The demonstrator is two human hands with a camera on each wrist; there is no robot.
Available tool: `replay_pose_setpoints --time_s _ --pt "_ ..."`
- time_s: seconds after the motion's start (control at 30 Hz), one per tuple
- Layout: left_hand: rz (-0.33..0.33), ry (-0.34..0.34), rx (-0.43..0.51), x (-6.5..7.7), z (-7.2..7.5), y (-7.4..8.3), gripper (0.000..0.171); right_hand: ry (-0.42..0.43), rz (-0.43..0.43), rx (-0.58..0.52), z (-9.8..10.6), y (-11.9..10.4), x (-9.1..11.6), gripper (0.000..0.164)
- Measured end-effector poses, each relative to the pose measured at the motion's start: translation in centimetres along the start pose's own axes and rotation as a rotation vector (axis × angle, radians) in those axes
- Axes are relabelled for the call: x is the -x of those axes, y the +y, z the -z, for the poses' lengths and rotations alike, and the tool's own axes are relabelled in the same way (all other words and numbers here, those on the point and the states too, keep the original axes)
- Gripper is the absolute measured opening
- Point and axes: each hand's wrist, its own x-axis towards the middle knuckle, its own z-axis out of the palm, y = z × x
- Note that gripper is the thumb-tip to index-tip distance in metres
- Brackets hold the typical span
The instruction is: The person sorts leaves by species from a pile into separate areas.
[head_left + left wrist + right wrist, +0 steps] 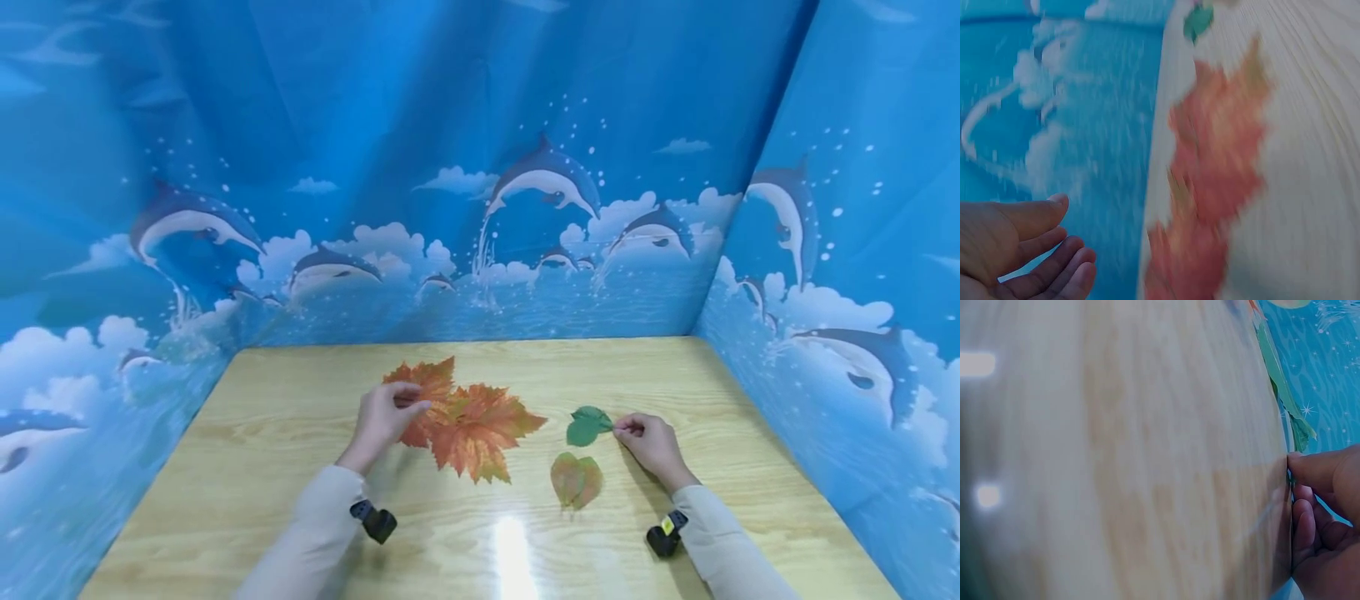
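Orange-red maple leaves (480, 425) lie overlapping on the wooden table, left of centre. Over their left part is my left hand (386, 417); in the left wrist view the hand (1035, 250) has its thumb apart from softly bent fingers, with nothing between them. With thumb and fingertips, my right hand (651, 446) pinches the stem end of the green leaves (587, 426), whose blades point left. The right wrist view shows these green leaves (1279, 375) edge-on beyond the thumb. Just below them lies a pair of yellowish-green leaves with reddish tints (576, 481).
The light wooden table (285, 500) has a bright reflection near its front. A blue curtain (450, 167) printed with dolphins and clouds stands along the back and both sides. Each wrist wears a small black camera, one being the left camera (374, 522).
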Motion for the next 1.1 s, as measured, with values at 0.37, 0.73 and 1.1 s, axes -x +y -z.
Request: replay_pose_setpoints --time_s 0.37,0.73,1.1 --pt "0.048 0.1 -0.121 3.0 2.3 -6.9 0.023 0.016 0.021 0.014 -0.1 0.9 -0.5 0.006" --pt "0.069 0.158 -0.182 2.8 1.5 -9.5 0.008 0.005 0.015 0.002 -0.3 0.7 -0.4 0.007" --pt "0.111 0.15 -0.205 2.6 1.5 -9.6 0.008 0.012 0.012 0.014 -0.4 0.6 -0.4 0.007"
